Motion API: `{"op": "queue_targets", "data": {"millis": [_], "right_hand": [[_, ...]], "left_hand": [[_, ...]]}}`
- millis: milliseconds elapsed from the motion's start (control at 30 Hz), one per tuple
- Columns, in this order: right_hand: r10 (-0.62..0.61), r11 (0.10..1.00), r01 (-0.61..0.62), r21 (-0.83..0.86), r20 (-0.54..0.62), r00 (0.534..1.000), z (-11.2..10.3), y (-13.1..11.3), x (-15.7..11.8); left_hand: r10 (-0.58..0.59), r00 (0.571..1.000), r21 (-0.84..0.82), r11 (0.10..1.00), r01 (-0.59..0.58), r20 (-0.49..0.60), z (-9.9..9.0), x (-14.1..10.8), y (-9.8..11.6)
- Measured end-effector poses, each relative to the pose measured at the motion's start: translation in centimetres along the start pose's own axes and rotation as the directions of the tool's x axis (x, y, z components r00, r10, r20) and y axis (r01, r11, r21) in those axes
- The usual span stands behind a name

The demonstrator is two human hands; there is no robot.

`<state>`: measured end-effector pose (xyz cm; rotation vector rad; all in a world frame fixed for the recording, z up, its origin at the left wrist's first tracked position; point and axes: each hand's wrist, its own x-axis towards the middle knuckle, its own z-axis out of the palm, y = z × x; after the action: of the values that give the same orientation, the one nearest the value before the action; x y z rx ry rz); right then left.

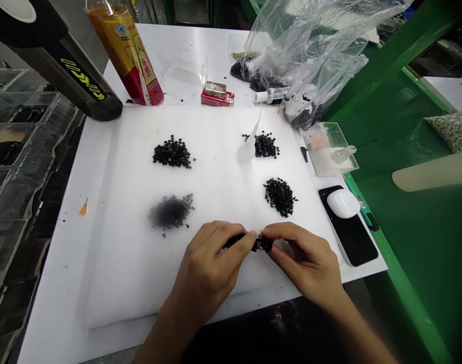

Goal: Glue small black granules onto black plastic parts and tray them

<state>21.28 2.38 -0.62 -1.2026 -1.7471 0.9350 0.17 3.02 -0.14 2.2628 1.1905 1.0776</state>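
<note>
Black part, small, held in two bare hands over the near edge of a white pad

Black part (262,245): one, partly hidden by fingers, a shiny spot on its exposed end; held above the pad (216,187), below the nearer right pile.
Left hand (212,263): thumb and fingers closed on the part, covering much of its left side.
Right hand (310,258): thumb and forefinger pinched on the part's right end.
Piles of small black pieces, four, on the pad: nearer right pile (279,197); farther right pile (267,146), a translucent white utensil (247,149) just beside it; farther left pile (172,153); nearer left pile (170,212) — blurred at its middle.
Right of the pad: clear box (331,151), open; black phone-like slab (350,232), a white rounded case (343,203) on top.
Beyond the pad: red box (217,99) with a metallic item (216,89) on it; white marker (272,96), lying down; clear plastic bags (303,60) — dark contents.
Far left: dark bottle (79,76) and drink bottle (127,55), its label red and yellow.
</note>
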Motion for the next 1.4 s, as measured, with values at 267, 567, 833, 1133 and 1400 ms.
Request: {"op": "queue_targets", "data": {"millis": [267,567,833,1133,1400], "right_hand": [[0.02,1.0,-0.019,-0.016,0.008,1.0,-0.1,-0.1,0.2],[-0.061,0.998,0.062,-0.029,0.017,0.998,-0.3,-0.2,0.1],[-0.198,0.977,0.196,0.082,0.015,0.98,1.3,-2.2,0.9],[-0.197,0.972,0.195,0.133,0.005,0.98,2.1,-2.1,1.2],[-0.213,0.97,0.211,0.119,-0.001,0.977,1.9,-2.5,1.2]], "left_hand": [[-0.008,1.0,0.011,1.0,0.009,-0.01,-0.1,0.1,0.2],[-0.028,0.999,-0.059,0.998,0.025,-0.038,0.0,0.3,0.3],[-0.133,0.987,-0.271,0.957,0.104,-0.088,-0.7,0.6,0.2],[-0.202,0.975,-0.353,0.922,0.157,-0.095,-1.0,0.2,0.2],[-0.18,0.979,-0.37,0.92,0.132,-0.099,-0.9,0.1,0.0]]}}
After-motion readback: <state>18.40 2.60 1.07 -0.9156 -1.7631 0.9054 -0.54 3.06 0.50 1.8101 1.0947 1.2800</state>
